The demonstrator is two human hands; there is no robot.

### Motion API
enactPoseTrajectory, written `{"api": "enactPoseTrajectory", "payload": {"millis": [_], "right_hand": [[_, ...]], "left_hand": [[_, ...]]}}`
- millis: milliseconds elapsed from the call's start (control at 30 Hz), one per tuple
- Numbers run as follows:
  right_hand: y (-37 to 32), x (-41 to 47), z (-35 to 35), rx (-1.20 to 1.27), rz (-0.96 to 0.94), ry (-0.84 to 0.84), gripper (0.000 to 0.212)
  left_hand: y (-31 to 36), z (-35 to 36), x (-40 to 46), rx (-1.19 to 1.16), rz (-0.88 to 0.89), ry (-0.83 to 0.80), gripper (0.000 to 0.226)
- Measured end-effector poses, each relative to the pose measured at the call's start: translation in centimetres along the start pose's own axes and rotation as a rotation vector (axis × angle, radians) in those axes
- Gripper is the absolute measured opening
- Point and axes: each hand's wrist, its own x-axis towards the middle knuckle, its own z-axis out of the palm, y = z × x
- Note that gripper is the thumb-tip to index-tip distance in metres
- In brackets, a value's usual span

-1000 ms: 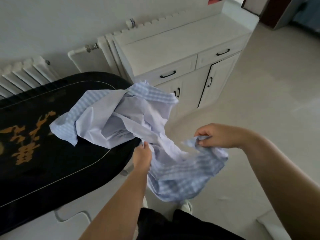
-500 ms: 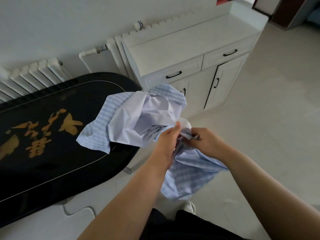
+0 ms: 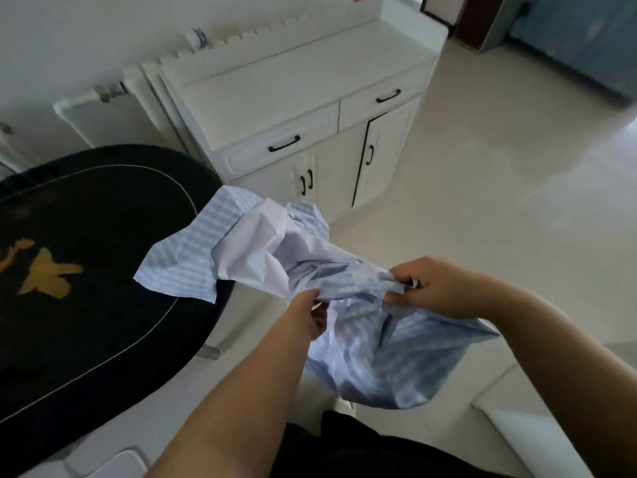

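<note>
The black table to my left, gold lettering on its top, bears one crumpled end of the blue checked cloth; the rest hangs off its rounded edge.

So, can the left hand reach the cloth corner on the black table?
Probably yes. The corner lies on the table near the left hand, with nothing between; but that hand grips the cloth and must let go first.

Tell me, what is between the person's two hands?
In the head view, a bunched stretch of the blue checked cloth runs from the left hand to the right hand. Both hands grip it.
</note>
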Motion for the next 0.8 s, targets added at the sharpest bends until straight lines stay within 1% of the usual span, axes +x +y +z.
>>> {"api": "enactPoseTrajectory", "payload": {"millis": [33,67,100,133,167,200,233,267,300,333,367,400,433,467,500,533,567,600,667,700,733,767,800], "right_hand": [[0.7,-0.3,-0.3,-0.028,0.012,-0.017,0.034],[1.5,-0.6,-0.7,-0.056,0.042,-0.043,0.033],[2.4,-0.9,-0.9,-0.072,0.089,-0.065,0.032],[3.4,-1.2,-1.1,-0.084,0.146,-0.087,0.031],[4.6,-1.4,-1.0,-0.092,0.206,-0.107,0.03],[5.7,-1.8,-0.9,-0.083,0.276,-0.121,0.028],[6.7,-2.1,-0.6,-0.04,0.346,-0.113,0.023],[7.3,-2.4,-0.2,0.026,0.406,-0.084,0.027],[7.8,-2.4,0.1,0.111,0.438,-0.023,0.049],[7.9,-2.3,0.2,0.204,0.438,0.073,0.073],[7.9,-1.9,0.3,0.285,0.414,0.179,0.091],[7.6,-1.5,0.3,0.37,0.381,0.278,0.1],[7.3,-0.9,0.3,0.462,0.355,0.343,0.095],[6.7,-0.1,0.4,0.549,0.324,0.395,0.078],[6.2,0.8,0.7,0.566,0.304,0.426,0.052],[5.3,1.6,0.8,0.534,0.3,0.404,0.026],[4.8,2.5,1.1,0.534,0.31,0.352,0.031],[4.4,3.4,1.5,0.6,0.371,0.295,0.051],[4.4,4.9,2.4,0.936,0.555,0.118,0.091],[4.9,5.8,2.9,1.109,0.576,0.086,0.106],[5.6,6.8,3.5,1.222,0.581,0.087,0.116],[5.7,7.5,3.9,1.268,0.602,0.104,0.119],[5.6,8.4,4.2,1.291,0.627,0.116,0.114]], "left_hand": [[-0.3,0.3,0.5,-0.065,0.021,0.036,0.022],[-0.6,0.8,0.6,-0.092,0.072,0.08,0.015],[-0.7,1.2,1.1,-0.06,0.156,0.1,0.013],[-0.6,1.5,1.3,0.022,0.263,0.121,0.024],[-0.5,1.6,1.7,0.129,0.341,0.195,0.032],[-0.1,1.8,1.3,0.107,0.435,0.259,0.036],[0.4,2.0,0.3,0.11,0.553,0.268,0.035],[0.9,2.3,-0.9,0.132,0.704,0.259,0.03],[1.3,2.6,-2.1,0.187,0.811,0.222,0.024],[1.5,2.8,-2.9,0.228,0.896,0.17,0.022],[1.9,3.0,-3.7,0.273,0.971,0.138,0.026],[2.0,3.1,-4.5,0.288,1.007,0.094,0.03],[2.1,3.0,-4.9,0.315,1.03,0.065,0.032],[2.1,2.7,-5.3,0.355,1.036,0.029,0.031],[2.1,2.3,-5.5,0.399,1.038,-0.019,0.029],[2.0,2.0,-5.7,0.431,1.03,-0.072,0.028],[2.1,1.6,-5.9,0.439,1.018,-0.139,0.028],[2.2,1.4,-6.4,0.454,1.007,-0.187,0.03],[2.9,0.9,-7.6,0.523,1.027,-0.224,0.035],[3.3,0.6,-8.1,0.592,1.046,-0.224,0.035],[3.7,0.3,-8.6,0.683,1.079,-0.216,0.036],[3.9,-0.2,-9.1,0.79,1.116,-0.206,0.04],[4.1,-0.6,-9.5,0.905,1.141,-0.195,0.044]]}}
